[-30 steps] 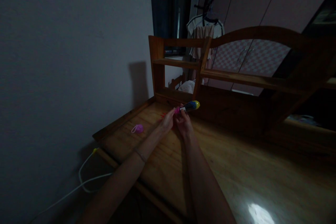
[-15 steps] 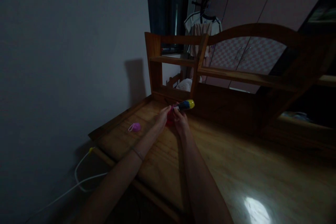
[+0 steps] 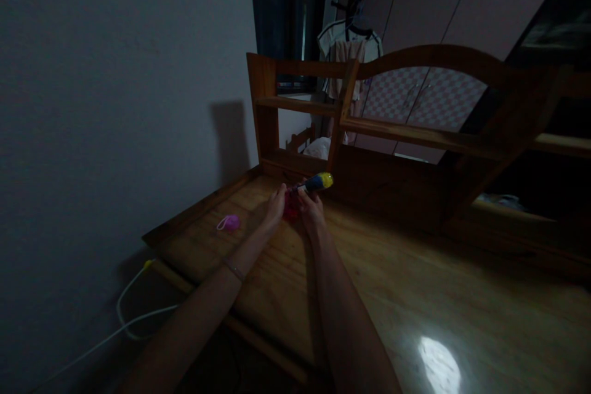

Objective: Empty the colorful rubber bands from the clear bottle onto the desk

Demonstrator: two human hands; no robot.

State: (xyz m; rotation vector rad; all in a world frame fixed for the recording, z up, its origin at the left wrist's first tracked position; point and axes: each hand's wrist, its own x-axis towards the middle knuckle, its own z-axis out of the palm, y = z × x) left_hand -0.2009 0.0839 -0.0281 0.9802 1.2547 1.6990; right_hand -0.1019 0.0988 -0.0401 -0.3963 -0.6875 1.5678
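Note:
Over the wooden desk (image 3: 272, 271), both my hands are closed close together. My right hand (image 3: 313, 210) is wrapped around a dark blue, bottle-like object with a yellow end (image 3: 317, 182), which slants up to the right. A pinkish-red, see-through-looking item (image 3: 292, 206) lies between my palms. My left hand (image 3: 277, 203) grips its left side, near the dark object's lower end. Dim light and my fingers hide exactly where the two things meet. Left of my left hand, a small purple object with a pale loop (image 3: 231, 222) rests on the desk.
A wooden shelf unit (image 3: 346, 92) stands along the desk's back edge. The wall (image 3: 138, 74) borders the left side. A white cable (image 3: 120, 308) hangs by the desk's left front corner. Behind the shelf, clothes (image 3: 346, 49) hang before pink cupboards (image 3: 425, 6).
The whole view has shifted slightly, so the scene sits a little further left. My hands keep hold of the same things, with little visible change in their grip.

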